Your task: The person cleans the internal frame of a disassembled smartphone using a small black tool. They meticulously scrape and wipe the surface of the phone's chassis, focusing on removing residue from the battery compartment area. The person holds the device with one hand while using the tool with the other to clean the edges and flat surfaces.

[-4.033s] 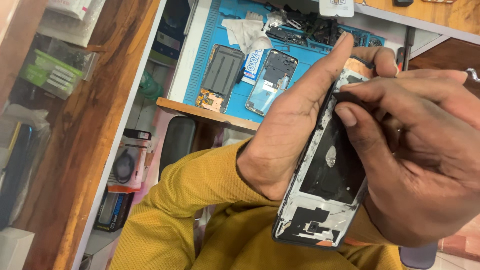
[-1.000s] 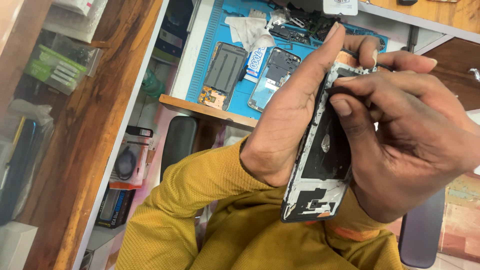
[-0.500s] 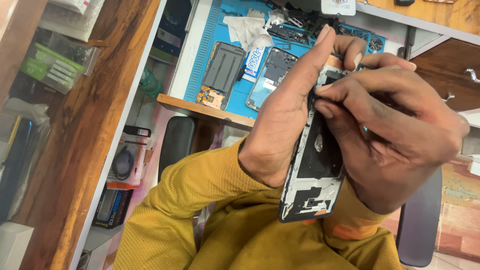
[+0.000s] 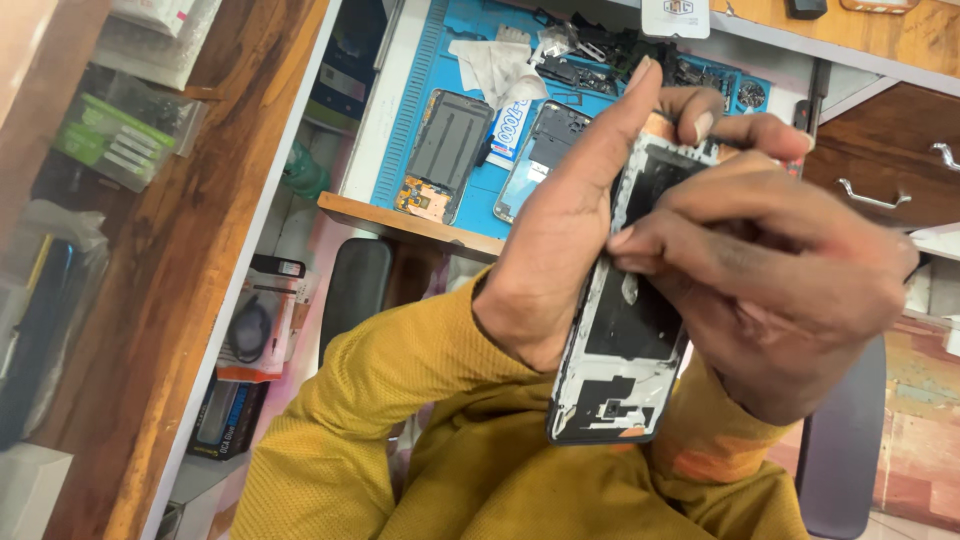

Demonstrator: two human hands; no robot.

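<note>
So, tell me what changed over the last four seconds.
The right hand slid its fingertips from the opened phone frame's top corner down its edge to mid-frame. The left hand kept gripping the frame, which moved slightly left in view. The parts on the blue mat stayed put.

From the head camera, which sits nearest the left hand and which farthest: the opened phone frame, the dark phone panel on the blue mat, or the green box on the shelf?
1. Opened phone frame: gripped in the left hand.
2. Dark phone panel: on the blue mat, beyond the hand.
3. Green box: far off on the wooden shelf.
</note>
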